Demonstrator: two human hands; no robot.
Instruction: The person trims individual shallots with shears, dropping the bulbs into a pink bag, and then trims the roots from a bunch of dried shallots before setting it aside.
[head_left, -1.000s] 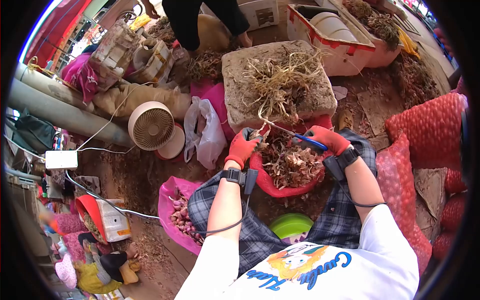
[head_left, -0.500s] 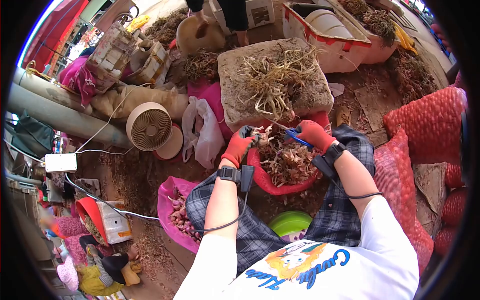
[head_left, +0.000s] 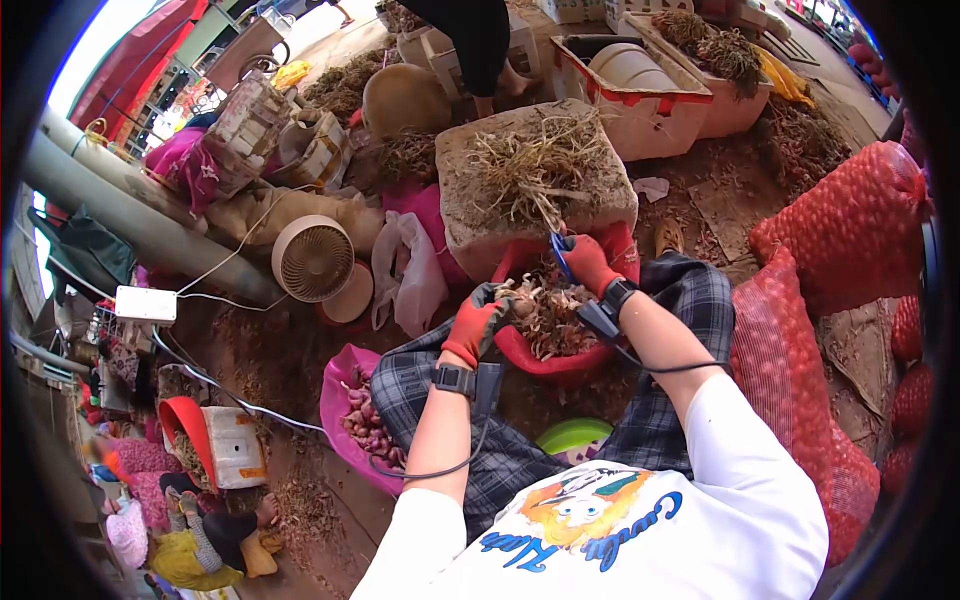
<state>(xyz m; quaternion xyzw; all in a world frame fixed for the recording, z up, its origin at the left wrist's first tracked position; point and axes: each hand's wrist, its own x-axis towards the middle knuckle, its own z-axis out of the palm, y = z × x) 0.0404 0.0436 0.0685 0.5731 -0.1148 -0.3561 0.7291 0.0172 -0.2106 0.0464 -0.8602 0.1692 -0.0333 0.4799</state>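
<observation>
My left hand, in a red and dark glove, is closed on a small onion-like bulb at the left rim of a red basin. Blue-handled scissors are gripped in my right hand, also gloved in red, above the basin's far side. Their blades reach toward the dried stalks heaped on a dirty foam block. Loose peelings and trimmings fill the red basin. A pink bag of reddish bulbs lies by my left knee.
A green bowl sits between my legs. Red net sacks stand at the right. A fan and a white plastic bag are at the left. Foam boxes and a standing person's leg are beyond the block; another person sits at lower left.
My right hand and the scissors have shifted left and up toward the stalks. My left hand has moved slightly down with its bulb. The whole view has shifted a little.
</observation>
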